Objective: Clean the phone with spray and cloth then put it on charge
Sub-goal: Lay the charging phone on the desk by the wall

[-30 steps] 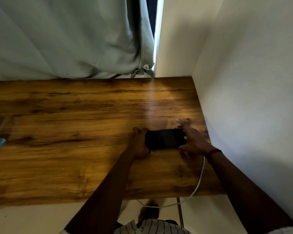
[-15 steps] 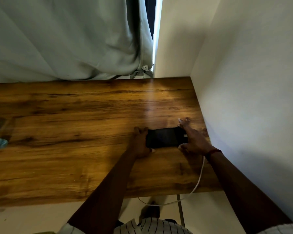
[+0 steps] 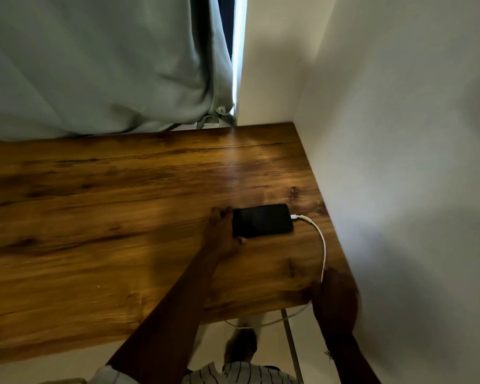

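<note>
A black phone (image 3: 262,220) lies flat, screen up and dark, on the wooden table (image 3: 108,217) near its right end. A white charging cable (image 3: 322,245) is plugged into the phone's right end; it curves toward me and drops over the table's front edge. My left hand (image 3: 222,231) grips the phone's left end, fingers along the far edge and thumb at the near edge. My right hand (image 3: 334,297) is blurred at the front right corner of the table, over the cable, fingers loose and apart from the phone. No spray or cloth is in view.
A white wall (image 3: 413,162) runs close along the table's right side. A pale green curtain (image 3: 94,65) hangs behind the table's far edge. Below the front edge I see a metal table leg (image 3: 291,347) and my foot (image 3: 241,345) on the light floor.
My right hand let go of the phone's right end and drew back toward me to the table's front corner. The plugged-in cable now shows. My left hand stays on the phone.
</note>
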